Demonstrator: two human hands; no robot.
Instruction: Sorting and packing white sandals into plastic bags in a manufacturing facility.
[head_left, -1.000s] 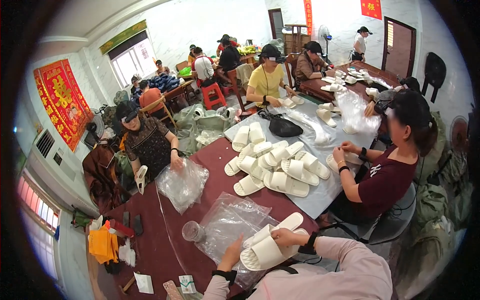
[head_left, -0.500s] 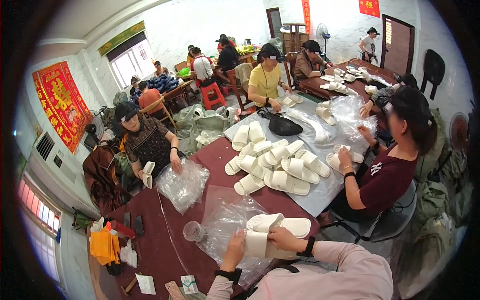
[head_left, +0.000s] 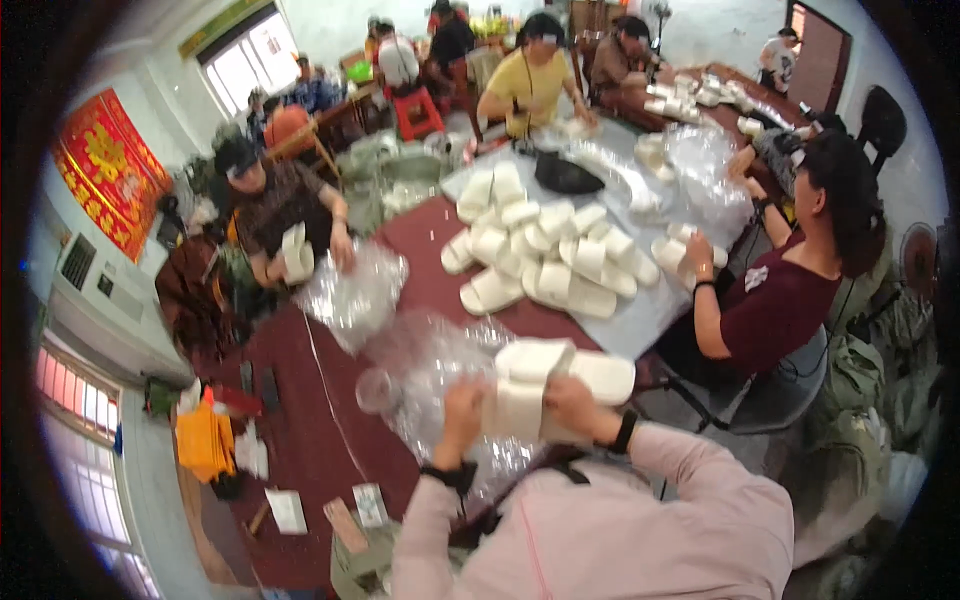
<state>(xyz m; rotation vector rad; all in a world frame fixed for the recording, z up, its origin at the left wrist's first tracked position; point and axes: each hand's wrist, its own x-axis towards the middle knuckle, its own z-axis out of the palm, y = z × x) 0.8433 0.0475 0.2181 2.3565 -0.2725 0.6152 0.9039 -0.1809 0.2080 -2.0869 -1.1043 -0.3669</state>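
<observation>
A cream-white slipper (head_left: 518, 408) is held level between my two hands at the near side of the table. My left hand (head_left: 462, 418) closes on its left end, and my right hand (head_left: 571, 404) has its fingers bent over the strap's right side. Just behind it lies another white slipper (head_left: 606, 378), its strap close to my right hand. Clear plastic bags (head_left: 425, 350) spread beneath and left of my hands. Motion blurs the fingers somewhat.
A heap of white slippers (head_left: 545, 250) covers the table's middle. Left of my hands stand a clear round container (head_left: 376, 390), a phone (head_left: 345, 526) and orange packets (head_left: 204, 443). Co-workers sit at left (head_left: 285, 215) and right (head_left: 790, 270), handling slippers and plastic bags.
The whole view has tilted and shifted, so the scene sits a little higher. Both my hands stay on the slipper, which has barely moved relative to the table.
</observation>
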